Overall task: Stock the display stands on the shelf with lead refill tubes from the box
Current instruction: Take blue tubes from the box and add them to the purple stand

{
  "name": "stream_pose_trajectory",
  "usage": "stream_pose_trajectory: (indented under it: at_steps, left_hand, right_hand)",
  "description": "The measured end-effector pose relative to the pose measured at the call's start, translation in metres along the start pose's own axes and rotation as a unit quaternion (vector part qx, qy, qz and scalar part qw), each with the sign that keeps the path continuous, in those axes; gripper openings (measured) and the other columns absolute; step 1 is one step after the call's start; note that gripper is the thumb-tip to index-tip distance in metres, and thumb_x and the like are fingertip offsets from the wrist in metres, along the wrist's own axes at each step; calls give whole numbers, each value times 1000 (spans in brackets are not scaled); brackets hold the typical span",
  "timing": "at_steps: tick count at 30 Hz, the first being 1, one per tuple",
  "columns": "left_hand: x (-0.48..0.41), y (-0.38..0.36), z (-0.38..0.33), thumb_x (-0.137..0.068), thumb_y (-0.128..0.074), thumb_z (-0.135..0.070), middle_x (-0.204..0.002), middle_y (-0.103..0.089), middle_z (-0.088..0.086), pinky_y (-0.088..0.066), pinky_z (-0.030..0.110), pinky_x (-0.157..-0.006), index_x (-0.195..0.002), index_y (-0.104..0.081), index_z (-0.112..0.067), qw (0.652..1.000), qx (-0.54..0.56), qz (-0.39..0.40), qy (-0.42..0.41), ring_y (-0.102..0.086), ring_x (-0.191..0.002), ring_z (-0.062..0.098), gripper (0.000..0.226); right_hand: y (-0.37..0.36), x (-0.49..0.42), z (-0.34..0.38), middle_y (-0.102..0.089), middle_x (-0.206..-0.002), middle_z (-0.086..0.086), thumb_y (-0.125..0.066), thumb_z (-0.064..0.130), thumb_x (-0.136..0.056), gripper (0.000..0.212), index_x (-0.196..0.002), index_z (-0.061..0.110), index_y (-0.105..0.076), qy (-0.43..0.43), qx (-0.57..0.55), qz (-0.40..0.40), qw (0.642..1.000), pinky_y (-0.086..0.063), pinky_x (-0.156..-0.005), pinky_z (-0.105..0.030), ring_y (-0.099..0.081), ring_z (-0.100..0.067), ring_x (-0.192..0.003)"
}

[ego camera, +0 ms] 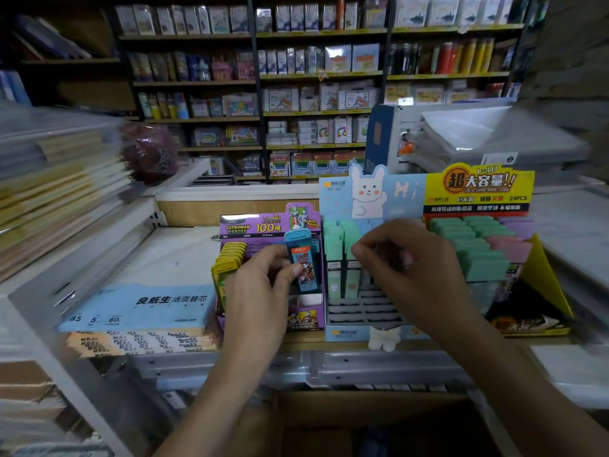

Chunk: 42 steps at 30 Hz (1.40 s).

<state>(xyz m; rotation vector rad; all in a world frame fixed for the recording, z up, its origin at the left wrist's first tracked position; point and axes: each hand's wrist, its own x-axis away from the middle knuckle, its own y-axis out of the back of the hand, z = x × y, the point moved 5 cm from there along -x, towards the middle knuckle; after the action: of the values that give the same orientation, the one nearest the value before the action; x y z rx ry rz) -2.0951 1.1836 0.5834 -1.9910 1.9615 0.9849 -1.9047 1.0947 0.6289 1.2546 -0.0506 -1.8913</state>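
Fingers (274, 256) and thumb of the left hand (260, 291) pinch a blue lead refill tube (304, 258), held upright over the purple display stand (260, 227). At its 3 o'clock, the right hand (412, 272) curls its fingertips together above the bunny display stand (372, 192); whether they pinch anything cannot be told. A yellow display stand (478, 189) sits further toward 3 o'clock.

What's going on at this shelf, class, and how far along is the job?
A person is stocking a shop shelf. The left hand pinches a blue refill tube above the purple display stand, partly filled with yellow tubes. The right hand is curled over the light blue rabbit stand; whether it holds anything is unclear. That stand has green tubes at the back and empty front slots. The yellow stand beside it looks full.
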Motion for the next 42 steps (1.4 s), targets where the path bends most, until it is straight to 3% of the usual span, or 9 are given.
stream_pose_trajectory:
  at_steps: [7,10,12,16,23,28,34,38,42]
  left_hand:
    - [4,-6,1,-89,-76,-26,-78,-66,-22,-49,20,-60,-89,-58,-33,994,-110,17,-11,-65,-73,-3,19]
    - [7,-6,-2,-93,-71,-31,-69,-62,-22,-29,9,-51,-84,-56,-36,986,-162,16,-24,-56,-60,-8,19]
    - [9,-7,-2,-94,-70,-32,-70,-66,-19,-25,10,-49,-84,-59,-33,982,-187,18,-27,-52,-56,-7,15]
    - [9,-9,-3,-96,-67,-31,-79,-74,-8,-31,21,-50,-90,-68,-25,978,-207,29,-20,-55,-64,9,9]
    - [9,-6,-9,-94,-69,-27,-90,-77,-1,-40,26,-64,-97,-77,-21,975,-221,37,1,-56,-72,10,11]
    - [25,4,-23,-93,-70,-19,-101,-73,1,-55,33,-77,-111,-74,-13,980,-196,-8,-42,-68,-91,19,19]
    - [79,-3,-27,-93,-70,-12,-93,-65,-5,-47,22,-75,-102,-71,-17,987,-121,-6,-105,-61,-83,10,11]
    - [126,-30,3,-91,-68,-20,-91,-65,-17,-45,10,-70,-98,-69,-28,994,-81,60,-29,-63,-84,3,11]
    - [178,-79,68,-89,-73,-18,-93,-73,-17,-54,22,-83,-100,-72,-31,967,-91,188,143,-66,-88,-2,17]
  right_hand:
    - [4,14,-13,-68,-79,12,-74,22,-88,3,-88,24,-72,-33,-33,6,999,-53,-67,-26,-64,-10,-74]
    - [5,20,-15,-70,-78,11,-74,24,-87,3,-87,22,-74,-42,-46,4,998,-53,-64,-26,-65,-9,-73]
    - [4,24,-16,-70,-78,10,-74,23,-88,3,-88,20,-75,-48,-49,8,998,-53,-63,-25,-66,-10,-72]
    - [5,32,-16,-69,-76,9,-75,17,-88,3,-86,19,-74,-54,-59,14,997,-48,-62,-15,-64,-11,-71]
    - [12,54,-16,-66,-76,11,-73,25,-88,4,-85,22,-72,-80,-88,27,992,-49,-65,-20,-64,-11,-73]
    - [19,80,-21,-67,-75,13,-75,19,-87,7,-82,23,-72,-115,-95,29,988,-44,-64,-10,-64,-8,-74]
    - [16,139,-50,-72,-81,16,-74,29,-87,4,-83,29,-74,-204,-87,61,973,-49,-64,-14,-68,-1,-80]
    - [3,191,-88,-71,-80,19,-72,25,-90,11,-81,32,-73,-276,-66,109,953,-46,-68,-9,-66,3,-80]
    - [-22,252,-143,-72,-80,10,-73,12,-88,14,-89,25,-75,-411,-62,163,895,-50,-71,-15,-68,-4,-81]
